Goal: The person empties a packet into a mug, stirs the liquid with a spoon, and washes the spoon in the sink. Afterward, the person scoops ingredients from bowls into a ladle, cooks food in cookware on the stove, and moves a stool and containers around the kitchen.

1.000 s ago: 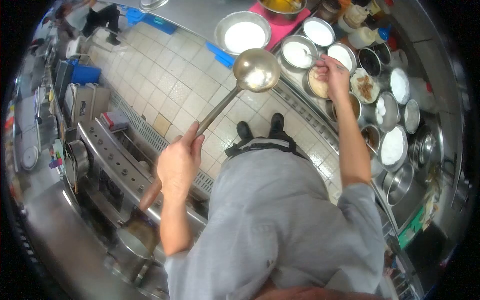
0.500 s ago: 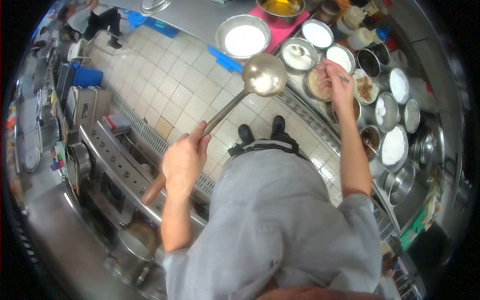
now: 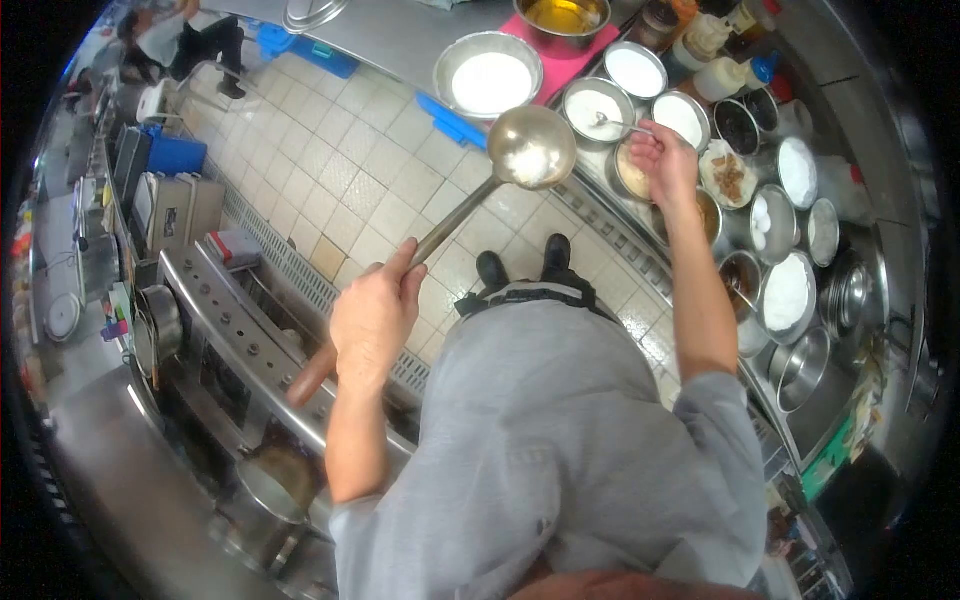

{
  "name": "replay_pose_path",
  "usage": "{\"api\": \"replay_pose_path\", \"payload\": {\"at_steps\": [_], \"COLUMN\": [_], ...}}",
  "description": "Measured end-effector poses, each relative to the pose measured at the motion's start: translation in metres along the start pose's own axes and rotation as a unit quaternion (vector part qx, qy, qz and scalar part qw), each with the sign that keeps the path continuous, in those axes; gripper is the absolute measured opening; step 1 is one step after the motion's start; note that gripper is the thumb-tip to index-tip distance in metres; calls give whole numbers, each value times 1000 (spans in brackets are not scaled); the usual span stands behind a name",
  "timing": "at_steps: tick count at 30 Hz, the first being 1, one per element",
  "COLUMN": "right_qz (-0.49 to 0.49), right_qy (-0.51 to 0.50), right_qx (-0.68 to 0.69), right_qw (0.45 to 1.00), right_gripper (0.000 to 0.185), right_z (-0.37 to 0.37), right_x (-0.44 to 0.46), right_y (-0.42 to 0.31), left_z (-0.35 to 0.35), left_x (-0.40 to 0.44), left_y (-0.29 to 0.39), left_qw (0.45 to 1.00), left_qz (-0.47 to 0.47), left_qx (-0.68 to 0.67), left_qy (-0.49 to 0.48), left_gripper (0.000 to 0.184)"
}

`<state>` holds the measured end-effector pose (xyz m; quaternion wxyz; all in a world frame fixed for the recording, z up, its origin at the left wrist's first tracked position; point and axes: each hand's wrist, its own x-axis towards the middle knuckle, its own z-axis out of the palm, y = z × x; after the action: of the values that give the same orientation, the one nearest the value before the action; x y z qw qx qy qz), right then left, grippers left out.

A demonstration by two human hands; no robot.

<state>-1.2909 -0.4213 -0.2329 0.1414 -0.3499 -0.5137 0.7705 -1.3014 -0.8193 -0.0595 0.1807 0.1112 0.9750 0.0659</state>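
My left hand point(image 3: 375, 315) is wrapped round the long handle of a metal ladle point(image 3: 533, 147), whose round bowl hangs over the floor with some white powder in it. My right hand point(image 3: 668, 163) holds a small spoon point(image 3: 622, 124) by its handle. The spoon's tip rests over a metal bowl of white powder point(image 3: 590, 108). Just beneath my right hand is a bowl with a tan, grainy content point(image 3: 633, 175). A second bowl of white powder point(image 3: 680, 120) lies right beside the fingers.
A large bowl of white content point(image 3: 492, 82) and a pot of yellow liquid point(image 3: 565, 16) stand at the counter's corner. Several more bowls and bottles crowd the right counter. A steel stove point(image 3: 245, 345) is on the left. A person point(image 3: 185, 45) sits at the far upper left.
The ladle has shifted slightly right and away from me. My right hand moved off the white powder bowl and back, its spoon again over the powder.
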Motion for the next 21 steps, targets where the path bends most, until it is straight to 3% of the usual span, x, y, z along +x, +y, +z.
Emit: {"api": "replay_pose_path", "payload": {"at_steps": [5, 8, 10, 13, 17, 21], "right_qz": [-4, -31, -42, -98, -146, -140], "right_qy": [-6, -84, -150, -167, -69, -28], "right_qx": [83, 95, -88, -123, -109, -257], "right_qw": [996, 991, 984, 973, 981, 956], "right_gripper": [31, 30, 32, 36, 37, 36], "right_z": [-6, 2, 21, 24, 0, -14], "right_x": [-16, -33, -57, -69, -32, -12], "right_y": [-9, -8, -16, -18, -19, -10], "left_z": [3, 1, -1, 0, 0, 4], "left_x": [3, 4, 5, 5, 4, 2], "left_y": [-3, -4, -3, -3, -5, -11], "left_qw": [1000, 1000, 1000, 1000, 1000, 1000], "left_qz": [8, 16, 14, 7, 2, 8], "left_qx": [-1, 1, 1, -3, -1, -4], "left_qy": [-4, -2, -7, -11, -18, -2], "left_gripper": [36, 35, 35, 35, 35, 36]}}
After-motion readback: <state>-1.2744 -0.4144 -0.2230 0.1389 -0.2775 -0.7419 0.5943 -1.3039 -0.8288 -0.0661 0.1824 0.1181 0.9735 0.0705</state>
